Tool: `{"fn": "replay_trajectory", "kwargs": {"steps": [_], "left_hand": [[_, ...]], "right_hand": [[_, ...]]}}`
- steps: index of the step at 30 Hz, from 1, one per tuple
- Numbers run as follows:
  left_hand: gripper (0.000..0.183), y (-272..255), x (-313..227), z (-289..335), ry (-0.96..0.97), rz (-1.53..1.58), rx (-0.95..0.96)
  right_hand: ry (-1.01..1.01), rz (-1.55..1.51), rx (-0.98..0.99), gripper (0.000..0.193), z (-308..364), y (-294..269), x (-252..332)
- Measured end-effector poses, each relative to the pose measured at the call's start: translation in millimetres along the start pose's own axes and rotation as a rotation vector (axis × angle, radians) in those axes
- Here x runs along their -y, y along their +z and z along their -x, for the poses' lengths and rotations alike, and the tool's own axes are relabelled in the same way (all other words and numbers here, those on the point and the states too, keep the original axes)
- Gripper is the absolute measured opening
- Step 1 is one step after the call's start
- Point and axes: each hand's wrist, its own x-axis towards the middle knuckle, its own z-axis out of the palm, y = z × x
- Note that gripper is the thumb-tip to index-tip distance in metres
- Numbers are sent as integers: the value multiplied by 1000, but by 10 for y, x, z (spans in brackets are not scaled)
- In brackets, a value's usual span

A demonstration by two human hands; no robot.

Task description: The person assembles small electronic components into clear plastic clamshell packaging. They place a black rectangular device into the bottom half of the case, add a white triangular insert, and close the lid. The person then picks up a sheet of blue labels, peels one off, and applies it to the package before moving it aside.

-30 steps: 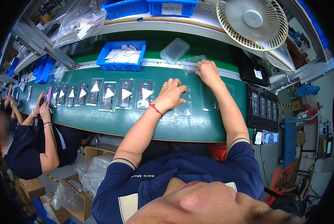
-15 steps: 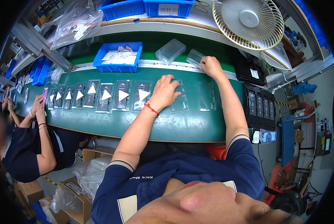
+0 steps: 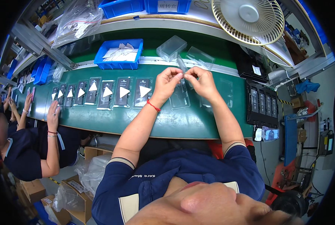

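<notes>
- Green table [image 3: 175, 123] spans the workspace, with a blue bin [image 3: 118, 62] of white slips [image 3: 122, 53] and a fan [image 3: 248, 22] beyond it.
- Left hand [image 3: 164, 84]: the grip is narrow, thumb and fingertips pinched on the lower end of a clear piece [image 3: 181, 63].
- Right hand [image 3: 203, 83]: its grip is narrow too, thumb and forefinger pinched at the same end, tips almost meeting the left hand's; the fingers hide just where each presses.
- That clear piece is raised over the table, tilted, its free end pointing away from the person toward two clear boxes [image 3: 171, 48] at the back.
- Under the hands, a clear tray [image 3: 180, 99] lies flat; another sits partly behind the right forearm.
- Left of the hands, eight black packs [image 3: 142, 98] lie in a row, each in a clear tray and topped by a white triangle [image 3: 144, 91].
- Far right, a black tray [image 3: 263, 120] carries four dark packs.
- Further left, a co-worker's hand [image 3: 53, 115] is raised beside the table edge.
</notes>
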Motion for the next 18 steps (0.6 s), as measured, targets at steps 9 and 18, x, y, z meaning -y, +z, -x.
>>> {"fn": "replay_trajectory", "kwargs": {"steps": [9, 18], "left_hand": [[12, -11, -81, 70, -108, 208, 16], [11, 75, -6, 111, -99, 399, -50]], "right_hand": [[5, -85, 14, 10, 73, 55, 83], [163, -422, 37, 8, 98, 148, -80]]}}
